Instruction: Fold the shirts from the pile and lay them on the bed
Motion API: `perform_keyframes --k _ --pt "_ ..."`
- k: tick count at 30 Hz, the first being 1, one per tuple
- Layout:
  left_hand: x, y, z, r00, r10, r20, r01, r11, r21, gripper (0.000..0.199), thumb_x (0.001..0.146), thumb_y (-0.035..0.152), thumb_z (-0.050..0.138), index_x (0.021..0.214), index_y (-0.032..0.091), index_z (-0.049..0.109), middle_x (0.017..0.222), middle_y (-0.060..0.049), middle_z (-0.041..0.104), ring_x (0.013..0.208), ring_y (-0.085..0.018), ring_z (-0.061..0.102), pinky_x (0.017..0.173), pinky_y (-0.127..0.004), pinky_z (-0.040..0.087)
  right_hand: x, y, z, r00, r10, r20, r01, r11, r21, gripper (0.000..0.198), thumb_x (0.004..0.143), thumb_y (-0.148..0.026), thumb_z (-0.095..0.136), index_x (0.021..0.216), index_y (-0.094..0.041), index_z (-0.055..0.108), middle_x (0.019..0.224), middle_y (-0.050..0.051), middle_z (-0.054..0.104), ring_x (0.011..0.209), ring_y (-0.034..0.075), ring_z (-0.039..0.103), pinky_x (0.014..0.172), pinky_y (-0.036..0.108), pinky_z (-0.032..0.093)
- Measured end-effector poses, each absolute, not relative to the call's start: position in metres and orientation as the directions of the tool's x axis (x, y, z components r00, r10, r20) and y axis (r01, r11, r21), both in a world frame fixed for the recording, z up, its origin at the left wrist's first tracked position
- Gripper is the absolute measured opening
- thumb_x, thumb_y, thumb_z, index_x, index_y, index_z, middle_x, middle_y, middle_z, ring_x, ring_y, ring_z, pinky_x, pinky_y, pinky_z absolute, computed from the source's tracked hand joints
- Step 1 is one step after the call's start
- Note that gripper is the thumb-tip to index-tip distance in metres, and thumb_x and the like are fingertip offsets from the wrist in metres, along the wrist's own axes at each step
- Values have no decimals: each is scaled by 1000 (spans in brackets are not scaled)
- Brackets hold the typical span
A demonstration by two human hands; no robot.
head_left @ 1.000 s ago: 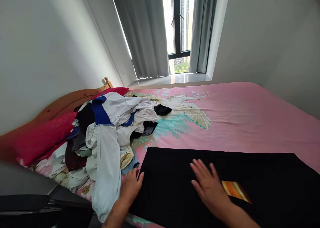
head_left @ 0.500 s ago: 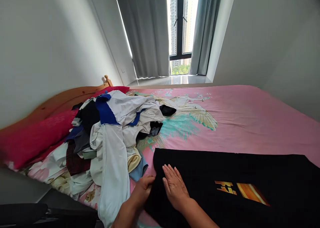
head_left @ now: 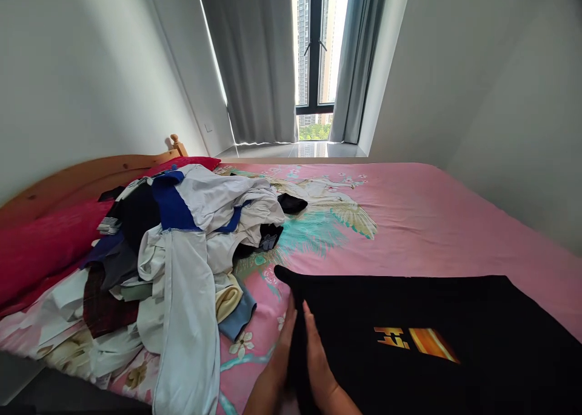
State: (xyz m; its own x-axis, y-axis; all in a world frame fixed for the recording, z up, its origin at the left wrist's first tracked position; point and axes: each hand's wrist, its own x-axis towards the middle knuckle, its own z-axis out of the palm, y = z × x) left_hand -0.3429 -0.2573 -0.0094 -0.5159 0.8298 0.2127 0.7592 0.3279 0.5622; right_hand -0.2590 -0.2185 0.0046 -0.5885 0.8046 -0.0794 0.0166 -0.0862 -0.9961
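Currently, the left hand (head_left: 280, 355) is lying flat, fingers straight, along the outer side of the black cloth's (head_left: 354, 318) raised left edge; the right hand (head_left: 319, 363) is facing it flat-open from the inner side, the edge standing between them; the cloth is spreading rightward over the near bed, its far edge running nearly straight; left of the cloth, a strip of pink sheet (head_left: 409, 221) is separating it from the clothes pile (head_left: 191, 281); beyond the cloth, the sheet is stretching widely towards the window (head_left: 314, 57).

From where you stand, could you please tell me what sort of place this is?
Most likely a bedroom: a wooden headboard, a red pillow and a pink patterned bedsheet are in view.
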Motion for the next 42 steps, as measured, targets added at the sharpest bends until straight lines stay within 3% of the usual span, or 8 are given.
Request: perform_keyframes --k 6,10,15,24,28,34,39,42 --pt "-296 -230 22 -288 957 -37 696 236 678 56 91 42 35 143 27 23 153 -1 10 140 -21 6 115 -49 11 -208 -197 -17 -468 780 -416 -59 -497 -866 82 81 -74 7 128 -25 53 116 5 63 127 26 41 105 49 34" --pt "-301 -233 25 -225 971 -77 578 197 792 54 90 42 39 141 28 30 153 0 15 141 -21 3 114 -52 3 -203 -197 -2 -545 701 -461 -307 -678 -668 71 78 -75 32 121 -26 59 113 4 65 122 25 47 104 44 35" --pt "-321 -252 22 -190 981 -32 348 98 932 43 87 33 45 130 28 49 148 -1 34 140 -20 19 115 -46 17 -202 -193 22 -718 518 -465 -355 -847 -395 60 77 -61 53 116 -17 62 109 7 67 113 25 54 97 40 41" --pt "-292 -289 25 -95 995 -22 831 91 549 104 61 57 71 145 25 18 154 -13 9 140 -34 8 110 -62 11 -161 -177 30 -567 431 -702 145 -787 -600 41 73 -46 64 103 -20 56 83 4 66 70 18 64 61 30 49" --pt "-256 -315 6 -119 987 109 901 61 430 83 77 54 56 144 19 21 151 -15 22 138 -31 20 108 -59 25 -152 -176 28 -498 577 -647 347 -551 -759 49 76 -44 60 117 -21 46 83 1 62 69 15 61 55 25 47" --pt "-233 -350 -30 138 760 635 968 -238 75 26 82 32 58 107 29 62 113 3 68 113 -17 58 115 -48 -8 -141 -170 34 -474 768 -432 627 -51 -777 37 80 -30 51 116 -19 51 78 3 60 69 19 58 61 34 48" --pt "-249 -358 -12 41 861 508 999 -28 -33 44 80 31 56 124 23 55 134 -10 52 128 -27 43 108 -49 30 -160 -172 47 -653 745 136 570 601 -560 41 92 -34 31 122 -17 53 123 9 56 117 21 48 102 39 35" --pt "-254 -356 -13 -32 911 412 986 97 -139 60 79 29 53 137 23 39 138 -16 46 125 -32 46 89 -50 47 -192 -168 33 -810 580 85 500 760 -416 52 93 -39 29 138 -16 37 146 6 34 137 21 24 114 45 10"
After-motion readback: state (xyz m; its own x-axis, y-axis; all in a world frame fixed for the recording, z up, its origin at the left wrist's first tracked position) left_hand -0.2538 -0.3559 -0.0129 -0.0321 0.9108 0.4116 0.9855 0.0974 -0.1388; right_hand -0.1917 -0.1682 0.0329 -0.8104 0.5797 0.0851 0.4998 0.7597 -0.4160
